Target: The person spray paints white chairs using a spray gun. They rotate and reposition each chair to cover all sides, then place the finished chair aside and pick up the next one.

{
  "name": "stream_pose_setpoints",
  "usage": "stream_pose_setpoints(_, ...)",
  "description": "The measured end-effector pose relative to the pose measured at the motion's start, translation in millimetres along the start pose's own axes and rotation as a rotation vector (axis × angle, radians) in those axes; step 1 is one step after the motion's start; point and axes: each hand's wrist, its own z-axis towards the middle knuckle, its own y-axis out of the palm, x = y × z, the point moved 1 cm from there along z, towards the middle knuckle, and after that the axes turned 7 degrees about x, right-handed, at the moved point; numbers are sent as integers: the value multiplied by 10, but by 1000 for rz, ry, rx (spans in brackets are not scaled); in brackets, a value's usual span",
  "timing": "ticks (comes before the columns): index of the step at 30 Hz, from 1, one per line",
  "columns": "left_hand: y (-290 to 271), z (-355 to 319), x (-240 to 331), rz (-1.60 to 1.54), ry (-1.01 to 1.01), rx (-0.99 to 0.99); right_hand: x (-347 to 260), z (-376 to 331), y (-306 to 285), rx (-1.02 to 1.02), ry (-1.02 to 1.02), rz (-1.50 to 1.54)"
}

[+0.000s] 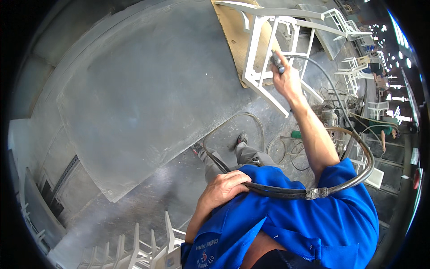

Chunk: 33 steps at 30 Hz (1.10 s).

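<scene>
My right hand [288, 83], arm stretched forward, is closed around a spray gun [277, 62]. From the gun a dark hose [324, 74] curves away to the right. Just beyond that hand is a white wooden chair frame [254, 47], tilted in this view, with its slats and legs showing; I cannot tell whether the gun touches it. Against my waist, my left hand [224, 186] has its fingers wrapped round a bundle of dark hoses [277, 192], bound with tape and looping past my right upper arm.
A brown board [233, 33] lies under the chair frame. A large grey panel [134, 98] spreads to the left. White chairs [134, 249] stand at the lower left, more chairs [354, 71] at the right. Tangled hoses [286, 152] lie near my feet. Another person [387, 131] bends at the right.
</scene>
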Motion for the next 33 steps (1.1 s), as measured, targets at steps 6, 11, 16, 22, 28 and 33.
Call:
stream_pose_setpoints(6,-146,-98,-18,-37,30,54,-277,484,-158,99,-88,-37)
stream_pose_setpoints(11,-214,-162,-26,-52,23,75,-293,397,-120,121,-385,-129)
stream_pose_setpoints(16,-294,-225,1,-31,24,83,-143,110,68,-102,26,-96)
stream_pose_setpoints(22,-389,-231,75,-8,-21,72,-59,-227,233,-326,-148,-267)
stream_pose_setpoints(28,-424,-264,98,25,-31,36,-219,-267,144,-338,70,-142)
stream_pose_setpoints(33,-404,-308,106,27,-37,25,-324,-53,-47,-9,-57,-24)
